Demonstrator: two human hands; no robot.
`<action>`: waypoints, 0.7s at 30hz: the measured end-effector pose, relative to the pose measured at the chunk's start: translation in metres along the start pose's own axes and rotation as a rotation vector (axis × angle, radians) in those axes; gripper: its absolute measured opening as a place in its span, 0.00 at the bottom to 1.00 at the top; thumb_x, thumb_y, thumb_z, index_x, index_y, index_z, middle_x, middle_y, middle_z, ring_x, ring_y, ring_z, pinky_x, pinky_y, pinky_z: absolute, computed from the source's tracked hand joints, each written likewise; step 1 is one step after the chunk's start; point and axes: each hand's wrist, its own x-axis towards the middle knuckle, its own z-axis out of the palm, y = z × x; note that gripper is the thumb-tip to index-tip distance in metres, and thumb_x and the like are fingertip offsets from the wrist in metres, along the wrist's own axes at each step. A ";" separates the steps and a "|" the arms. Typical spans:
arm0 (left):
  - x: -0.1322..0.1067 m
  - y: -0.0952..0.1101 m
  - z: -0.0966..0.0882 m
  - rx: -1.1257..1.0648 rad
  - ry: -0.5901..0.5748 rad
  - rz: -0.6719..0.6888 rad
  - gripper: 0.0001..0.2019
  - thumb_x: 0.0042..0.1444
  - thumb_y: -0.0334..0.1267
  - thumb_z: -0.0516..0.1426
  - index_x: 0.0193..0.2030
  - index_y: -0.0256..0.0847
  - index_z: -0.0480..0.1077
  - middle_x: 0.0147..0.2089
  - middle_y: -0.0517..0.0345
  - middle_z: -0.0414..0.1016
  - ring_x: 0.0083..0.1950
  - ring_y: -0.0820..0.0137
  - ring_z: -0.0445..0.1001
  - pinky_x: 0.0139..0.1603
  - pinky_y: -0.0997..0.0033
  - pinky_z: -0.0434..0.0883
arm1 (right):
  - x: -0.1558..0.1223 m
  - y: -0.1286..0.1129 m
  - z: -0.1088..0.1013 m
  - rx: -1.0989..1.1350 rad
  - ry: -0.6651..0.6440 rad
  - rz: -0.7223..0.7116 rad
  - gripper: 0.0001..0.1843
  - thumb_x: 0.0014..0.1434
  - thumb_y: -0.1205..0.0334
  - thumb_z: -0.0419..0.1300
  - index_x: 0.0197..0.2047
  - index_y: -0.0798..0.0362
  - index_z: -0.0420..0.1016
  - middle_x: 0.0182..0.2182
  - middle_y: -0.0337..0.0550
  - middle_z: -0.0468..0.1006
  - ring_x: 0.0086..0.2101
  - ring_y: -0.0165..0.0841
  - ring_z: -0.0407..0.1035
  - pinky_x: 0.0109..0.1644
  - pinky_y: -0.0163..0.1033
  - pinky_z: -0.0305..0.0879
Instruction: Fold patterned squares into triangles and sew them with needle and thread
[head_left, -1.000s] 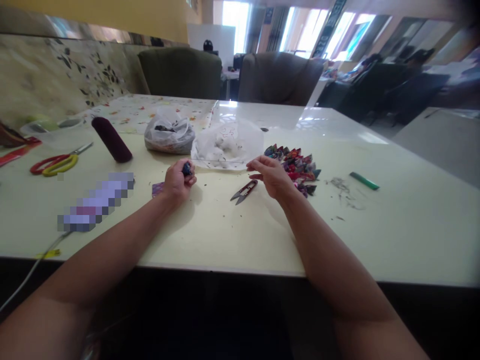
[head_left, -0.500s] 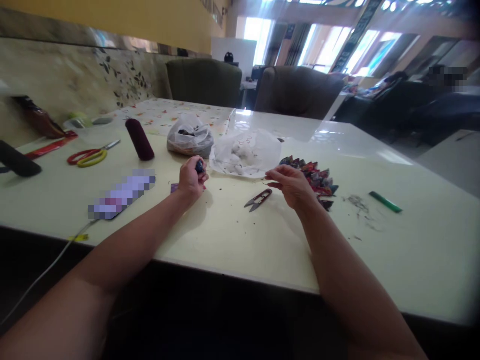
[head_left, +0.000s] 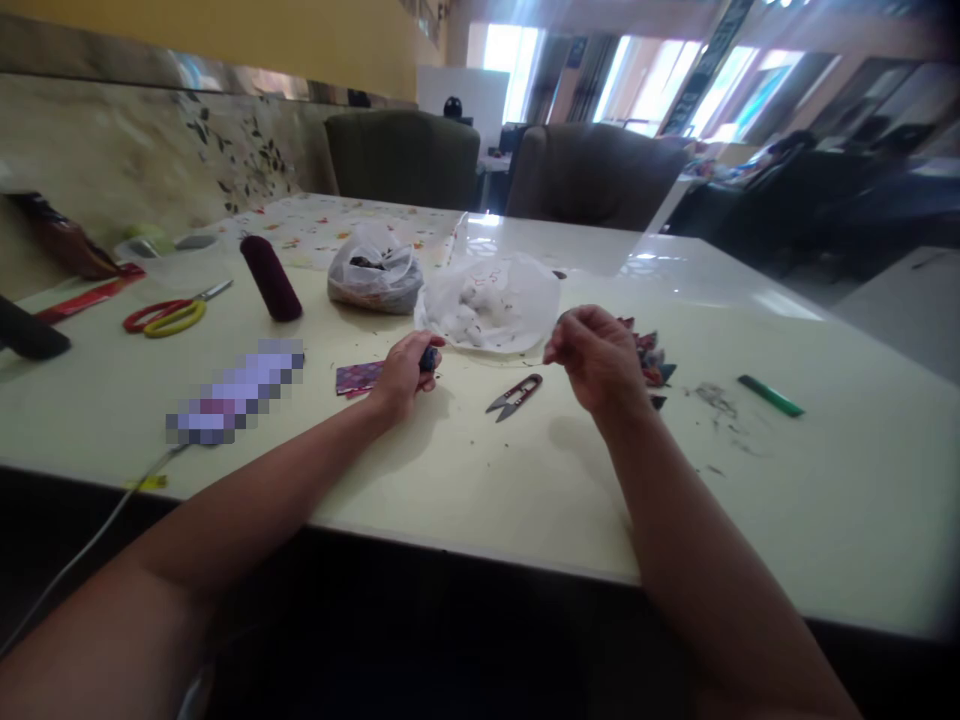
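My left hand (head_left: 409, 375) is closed around a small dark blue bundle (head_left: 429, 358), seemingly cloth; the fingers cover most of it. Beneath and left of that hand lies a patterned purple cloth piece (head_left: 357, 378). My right hand (head_left: 592, 350) is raised over the table with thumb and fingertips pinched together. Whatever is in that pinch is too fine to make out. Thread snips (head_left: 514, 397) rest on the table between the hands. Behind my right hand, partly hidden, sits a pile of pointed, folded multicoloured cloth pieces (head_left: 654, 362).
A white plastic bag with white stuffing (head_left: 480, 305) and another bag (head_left: 375, 285) stand beyond my hands. To the left are a maroon thread cone (head_left: 271, 280), scissors (head_left: 174, 316) and a phone (head_left: 236, 392) on a cable. A green strip (head_left: 771, 396) lies right, near thread scraps (head_left: 716, 400).
My left hand has moved right and slightly nearer with the dark bundle, uncovering more of the purple cloth. My right hand has shifted slightly right, its fingers drawn closer together, covering more of the pile.
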 end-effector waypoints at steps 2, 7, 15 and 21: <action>-0.005 -0.002 0.003 0.038 -0.037 0.005 0.09 0.64 0.41 0.54 0.38 0.38 0.71 0.23 0.65 0.64 0.16 0.82 0.48 0.16 0.81 0.52 | -0.005 0.005 0.009 -0.149 -0.082 -0.039 0.11 0.51 0.57 0.71 0.29 0.50 0.73 0.19 0.33 0.71 0.22 0.27 0.65 0.28 0.35 0.64; -0.014 -0.002 0.008 0.094 -0.095 -0.006 0.18 0.63 0.48 0.57 0.28 0.37 0.68 0.21 0.63 0.60 0.17 0.80 0.54 0.15 0.81 0.54 | -0.026 0.016 0.036 -0.463 -0.272 -0.147 0.09 0.56 0.60 0.68 0.27 0.52 0.74 0.24 0.36 0.72 0.27 0.28 0.63 0.33 0.36 0.60; -0.019 -0.006 0.012 0.164 -0.153 0.050 0.23 0.58 0.55 0.61 0.23 0.37 0.68 0.18 0.62 0.60 0.16 0.79 0.56 0.14 0.79 0.52 | -0.044 0.015 0.052 -0.601 -0.357 -0.287 0.09 0.60 0.59 0.67 0.29 0.52 0.79 0.27 0.38 0.70 0.29 0.29 0.64 0.36 0.37 0.61; -0.025 -0.006 0.014 0.204 -0.193 0.100 0.25 0.58 0.57 0.61 0.22 0.38 0.66 0.17 0.64 0.57 0.15 0.80 0.54 0.15 0.78 0.51 | -0.049 0.012 0.056 -0.668 -0.377 -0.351 0.07 0.63 0.65 0.63 0.32 0.52 0.78 0.28 0.39 0.70 0.31 0.30 0.65 0.37 0.36 0.61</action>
